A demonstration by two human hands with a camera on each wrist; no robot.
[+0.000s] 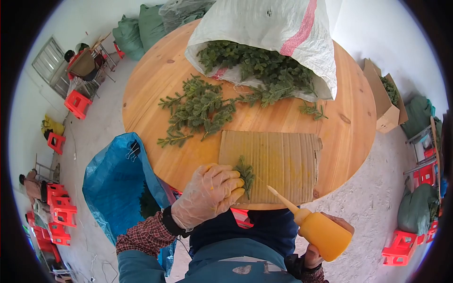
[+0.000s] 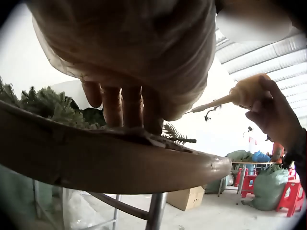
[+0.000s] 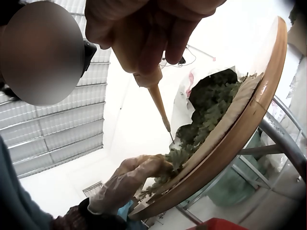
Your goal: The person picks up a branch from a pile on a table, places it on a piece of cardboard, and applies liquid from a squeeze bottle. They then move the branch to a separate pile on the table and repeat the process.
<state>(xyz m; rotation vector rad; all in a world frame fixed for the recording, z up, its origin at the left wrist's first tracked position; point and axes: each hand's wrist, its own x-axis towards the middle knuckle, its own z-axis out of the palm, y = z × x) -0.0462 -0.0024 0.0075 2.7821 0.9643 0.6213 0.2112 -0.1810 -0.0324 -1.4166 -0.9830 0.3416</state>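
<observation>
My left hand [image 1: 207,195], in a clear plastic glove with yellow-stained fingertips, is at the near left corner of a corrugated cardboard sheet [image 1: 288,165]. Its curled fingers pinch a small green fir sprig [image 1: 245,175], which projects to the right of the fingertips over the cardboard. My right hand [image 1: 314,254] grips a yellow squeeze bottle [image 1: 325,236] beyond the table's near edge. The bottle is tilted, its long thin nozzle [image 3: 157,103] pointing toward the sprig, with a gap between them. Yellow smears mark the cardboard.
A pile of fir sprigs [image 1: 198,108] lies on the round wooden table [image 1: 349,155]. Behind it, a white woven sack [image 1: 255,28] spills more greenery. A blue bag [image 1: 108,179] hangs open at the left. Red stools [image 1: 78,104] and a cardboard box [image 1: 384,104] stand around.
</observation>
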